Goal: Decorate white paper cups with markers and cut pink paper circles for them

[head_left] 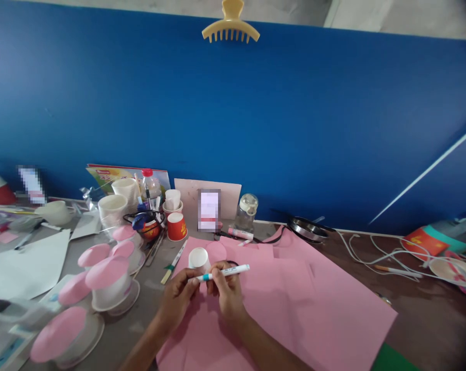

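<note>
A white marker with a teal band [233,270] lies level between my two hands. My left hand [180,294] pinches its left end, and my right hand [225,291] is closed round its middle. Just behind the fingers stands a white paper cup [199,259], its lower part partly hidden by the hands. Under both hands are large pink paper sheets [290,304]. A pink paper circle [216,251] lies beside the cup. Left of the sheets rests another white and teal marker [177,258].
White cups topped with pink discs [107,273] crowd the left side. Behind stand a red cup [176,226], a phone [209,210] and a glass jar [246,212]. White cables [383,255] and a roll of tape [308,229] lie to the right.
</note>
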`<state>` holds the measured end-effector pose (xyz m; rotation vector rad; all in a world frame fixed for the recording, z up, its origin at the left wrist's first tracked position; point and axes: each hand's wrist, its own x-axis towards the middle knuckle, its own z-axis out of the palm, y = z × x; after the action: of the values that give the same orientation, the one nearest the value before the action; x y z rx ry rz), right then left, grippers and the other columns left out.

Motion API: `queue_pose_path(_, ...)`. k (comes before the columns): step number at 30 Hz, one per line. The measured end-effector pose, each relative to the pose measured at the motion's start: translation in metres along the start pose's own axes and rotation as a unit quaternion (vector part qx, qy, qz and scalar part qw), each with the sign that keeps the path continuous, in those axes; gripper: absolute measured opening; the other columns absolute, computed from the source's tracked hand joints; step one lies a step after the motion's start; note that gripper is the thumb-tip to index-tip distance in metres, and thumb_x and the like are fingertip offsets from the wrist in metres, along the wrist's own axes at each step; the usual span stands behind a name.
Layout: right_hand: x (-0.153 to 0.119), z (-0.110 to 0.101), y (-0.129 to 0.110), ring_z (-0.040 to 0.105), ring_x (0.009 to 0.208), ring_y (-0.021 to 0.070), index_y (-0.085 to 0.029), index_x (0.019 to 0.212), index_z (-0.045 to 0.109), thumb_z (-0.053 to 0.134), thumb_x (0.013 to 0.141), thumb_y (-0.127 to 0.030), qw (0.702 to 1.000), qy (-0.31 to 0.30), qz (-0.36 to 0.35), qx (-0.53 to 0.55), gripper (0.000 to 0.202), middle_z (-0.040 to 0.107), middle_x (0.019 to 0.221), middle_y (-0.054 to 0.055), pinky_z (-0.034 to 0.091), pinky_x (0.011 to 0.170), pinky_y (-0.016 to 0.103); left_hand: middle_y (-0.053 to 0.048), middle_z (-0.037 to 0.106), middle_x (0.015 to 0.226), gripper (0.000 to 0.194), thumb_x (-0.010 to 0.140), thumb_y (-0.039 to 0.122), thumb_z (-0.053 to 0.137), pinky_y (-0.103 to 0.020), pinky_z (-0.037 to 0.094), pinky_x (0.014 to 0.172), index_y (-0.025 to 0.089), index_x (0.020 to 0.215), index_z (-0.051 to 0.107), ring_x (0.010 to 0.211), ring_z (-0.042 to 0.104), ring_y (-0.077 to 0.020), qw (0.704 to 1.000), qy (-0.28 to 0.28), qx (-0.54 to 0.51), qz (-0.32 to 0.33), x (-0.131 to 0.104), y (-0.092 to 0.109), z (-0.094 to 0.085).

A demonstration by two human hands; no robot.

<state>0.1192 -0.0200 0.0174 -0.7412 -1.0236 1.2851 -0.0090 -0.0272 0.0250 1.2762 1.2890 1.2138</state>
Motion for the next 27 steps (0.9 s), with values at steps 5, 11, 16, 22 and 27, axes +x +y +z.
queue_pose_path(5, -0.001, 0.003, -0.002, 0.037, 0.045, 0.0088, -0.020, 0.070, 0.050, 0.056, 0.084, -0.054, 1.000, 0.006, 0.006, -0.010, 0.038, 0.047, 0.049, -0.005, 0.030, 0.047, 0.022, 0.006, 0.045, 0.049, 0.035, 0.074, 0.050, 0.058, -0.022, 0.031, 0.045, 0.016, 0.073, 0.063, 0.045, 0.038, -0.0096, 1.000, 0.005, 0.016, 0.004, -0.002, -0.004, 0.000)
queue_pose_path(11, -0.002, 0.002, 0.003, 0.036, 0.044, 0.0086, -0.020, 0.070, 0.049, 0.055, 0.084, -0.057, 1.000, 0.011, 0.015, -0.011, 0.041, 0.047, 0.047, -0.006, 0.029, 0.046, 0.022, 0.006, 0.045, 0.049, 0.033, 0.077, 0.048, 0.056, -0.022, 0.030, 0.044, 0.016, 0.074, 0.063, 0.045, 0.037, -0.0100, 0.999, 0.012, 0.041, 0.010, -0.003, -0.008, 0.002)
queue_pose_path(16, -0.006, 0.005, 0.005, 0.037, 0.045, 0.0090, -0.021, 0.072, 0.047, 0.055, 0.085, -0.055, 0.999, 0.024, 0.026, 0.020, 0.038, 0.045, 0.049, -0.007, 0.029, 0.047, 0.023, 0.005, 0.047, 0.050, 0.031, 0.080, 0.046, 0.053, -0.022, 0.032, 0.045, 0.017, 0.075, 0.064, 0.045, 0.040, -0.0111, 0.997, 0.018, 0.072, 0.033, -0.006, -0.010, 0.002)
queue_pose_path(22, -0.012, 0.007, 0.007, 0.038, 0.045, 0.0097, -0.022, 0.074, 0.046, 0.053, 0.087, -0.056, 0.999, 0.024, 0.017, 0.026, 0.037, 0.045, 0.049, -0.007, 0.031, 0.047, 0.023, 0.003, 0.053, 0.052, 0.029, 0.083, 0.043, 0.051, -0.022, 0.033, 0.045, 0.019, 0.074, 0.065, 0.046, 0.042, -0.0119, 0.993, 0.014, 0.103, 0.059, -0.011, -0.011, 0.003)
queue_pose_path(27, -0.015, 0.007, 0.013, 0.037, 0.043, 0.0108, -0.023, 0.076, 0.046, 0.051, 0.087, -0.057, 0.999, 0.027, 0.010, 0.036, 0.036, 0.044, 0.048, -0.007, 0.030, 0.046, 0.024, 0.002, 0.055, 0.052, 0.028, 0.084, 0.042, 0.050, -0.022, 0.035, 0.046, 0.021, 0.074, 0.065, 0.045, 0.045, -0.0128, 0.990, 0.013, 0.115, 0.084, -0.015, -0.009, 0.005)
